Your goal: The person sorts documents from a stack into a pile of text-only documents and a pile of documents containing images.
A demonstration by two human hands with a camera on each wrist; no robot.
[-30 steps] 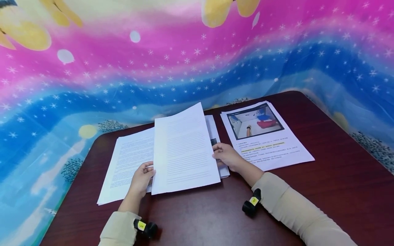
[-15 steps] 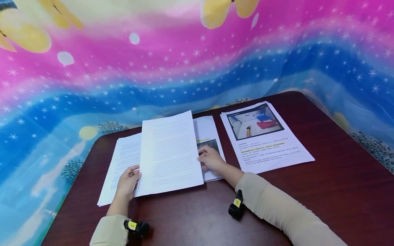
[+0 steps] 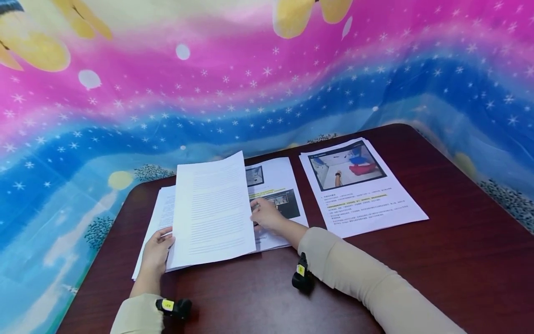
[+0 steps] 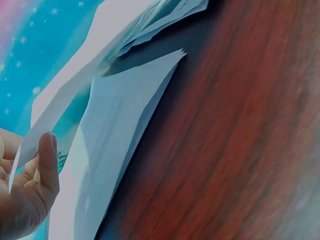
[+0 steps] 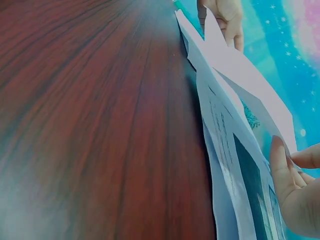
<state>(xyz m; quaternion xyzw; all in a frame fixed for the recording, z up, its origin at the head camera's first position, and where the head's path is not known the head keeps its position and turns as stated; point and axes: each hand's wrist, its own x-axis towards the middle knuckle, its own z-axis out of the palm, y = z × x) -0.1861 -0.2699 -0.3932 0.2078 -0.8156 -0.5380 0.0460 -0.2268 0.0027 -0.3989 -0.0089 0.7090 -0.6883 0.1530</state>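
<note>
A printed sheet of paper (image 3: 212, 208) is held up by its two side edges, above the left paper stack (image 3: 160, 218) and partly over the middle one (image 3: 279, 174). My left hand (image 3: 157, 250) pinches its left edge; in the left wrist view the thumb and fingers (image 4: 48, 160) lie on either side of the paper. The right hand (image 3: 269, 215) pinches the opposite edge, over the middle stack's dark printed picture. Seen from the right wrist, the sheet (image 5: 257, 85) stands clear of the pages beneath. It covers most of the left stack.
A third paper stack (image 3: 367, 204), with a large colour picture and a yellow highlighted line, lies at the right of the dark red wooden table (image 3: 434, 176). Behind the table hangs a pink and blue patterned cloth (image 3: 233, 69). A small black camera sits on each wrist.
Both hands have carried the sheet leftward, from between the left and middle stacks to over the left one. More of the middle stack's top page shows. The right stack stays in place.
</note>
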